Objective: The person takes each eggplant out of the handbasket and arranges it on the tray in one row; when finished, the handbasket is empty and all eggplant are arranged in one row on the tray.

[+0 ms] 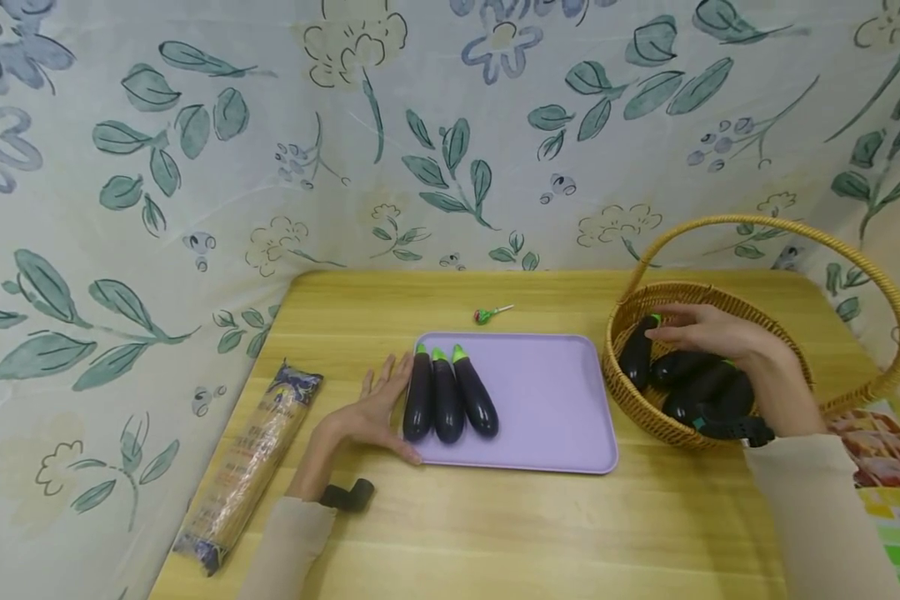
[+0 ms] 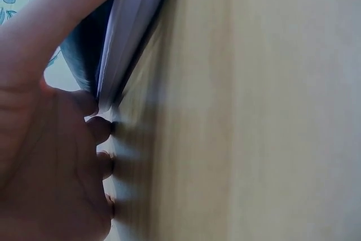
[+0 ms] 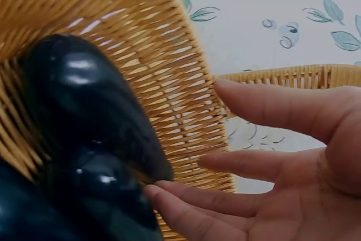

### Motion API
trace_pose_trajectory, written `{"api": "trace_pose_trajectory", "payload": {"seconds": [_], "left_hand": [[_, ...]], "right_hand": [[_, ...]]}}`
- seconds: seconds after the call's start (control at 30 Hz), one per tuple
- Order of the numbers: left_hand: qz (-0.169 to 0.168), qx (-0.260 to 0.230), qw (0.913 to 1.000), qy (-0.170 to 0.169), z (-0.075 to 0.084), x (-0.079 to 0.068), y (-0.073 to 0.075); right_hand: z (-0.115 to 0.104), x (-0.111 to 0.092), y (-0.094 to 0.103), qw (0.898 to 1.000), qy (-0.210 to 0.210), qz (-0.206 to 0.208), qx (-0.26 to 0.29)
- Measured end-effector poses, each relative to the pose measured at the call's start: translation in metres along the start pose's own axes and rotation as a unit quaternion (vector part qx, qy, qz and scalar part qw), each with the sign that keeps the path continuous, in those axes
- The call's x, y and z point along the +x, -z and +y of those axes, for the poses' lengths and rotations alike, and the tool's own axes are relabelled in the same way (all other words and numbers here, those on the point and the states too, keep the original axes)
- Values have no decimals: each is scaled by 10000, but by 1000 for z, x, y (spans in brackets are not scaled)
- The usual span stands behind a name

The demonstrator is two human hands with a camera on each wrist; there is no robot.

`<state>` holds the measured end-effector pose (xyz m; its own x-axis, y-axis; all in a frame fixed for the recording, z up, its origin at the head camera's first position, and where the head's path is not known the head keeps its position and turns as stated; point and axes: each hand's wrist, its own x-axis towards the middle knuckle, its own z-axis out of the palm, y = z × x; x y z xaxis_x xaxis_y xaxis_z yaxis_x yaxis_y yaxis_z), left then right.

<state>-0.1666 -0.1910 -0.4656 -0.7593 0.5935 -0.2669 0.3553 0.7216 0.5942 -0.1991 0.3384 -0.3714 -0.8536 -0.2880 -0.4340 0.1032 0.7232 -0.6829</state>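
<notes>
Three dark eggplants (image 1: 448, 404) with green stem ends lie side by side on the left part of a lilac tray (image 1: 547, 400). At the tray's left edge rests my left hand (image 1: 371, 417), fingers spread, thumb by the front corner. The left wrist view shows the tray's rim (image 2: 121, 38) beside thumb and fingertips. My right hand (image 1: 720, 329) reaches into a wicker basket (image 1: 648, 421) holding several eggplants. Its fingers are near the stem end of the leftmost eggplant (image 1: 634, 358). In the right wrist view, thumb and fingers are extended and apart, with that eggplant (image 3: 90, 94) beside the fingertips.
A wrapped lollipop (image 1: 483, 316) lies behind the tray. On the left is a long clear pack of noodles (image 1: 251, 467). The basket's tall handle (image 1: 870, 258) arches over the right side. A printed package (image 1: 888, 467) is at the right edge, and a floral cloth (image 1: 435, 125) hangs behind.
</notes>
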Motion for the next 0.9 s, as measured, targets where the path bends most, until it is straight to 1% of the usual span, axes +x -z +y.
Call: {"api": "trace_pose_trajectory", "payload": {"seconds": [0.13, 0.27, 0.4, 0.5, 0.57, 0.7, 0.9], "left_hand": [[29, 24, 10000, -16, -1, 1, -1], [34, -11, 10000, -34, -1, 1, -1], [30, -60, 10000, -36, 0, -1, 0], [38, -35, 10000, -50, -1, -1, 0], [49, -7, 10000, -71, -3, -1, -1], [46, 7, 10000, -83, -3, -1, -1], [97, -75, 9999, -56, 0, -2, 0]], "right_hand": [[5, 6, -3, 9999, -127, -8, -25], [3, 8, -8, 9998, -130, 75, -132], [-3, 10, -11, 9996, -148, -18, -233], [-5, 14, -14, 9994, -201, -177, -236], [-6, 17, -15, 9992, -227, -247, -201], [-5, 20, -16, 9985, -221, -397, -299], [-8, 22, -20, 9975, -156, -424, -537]]}}
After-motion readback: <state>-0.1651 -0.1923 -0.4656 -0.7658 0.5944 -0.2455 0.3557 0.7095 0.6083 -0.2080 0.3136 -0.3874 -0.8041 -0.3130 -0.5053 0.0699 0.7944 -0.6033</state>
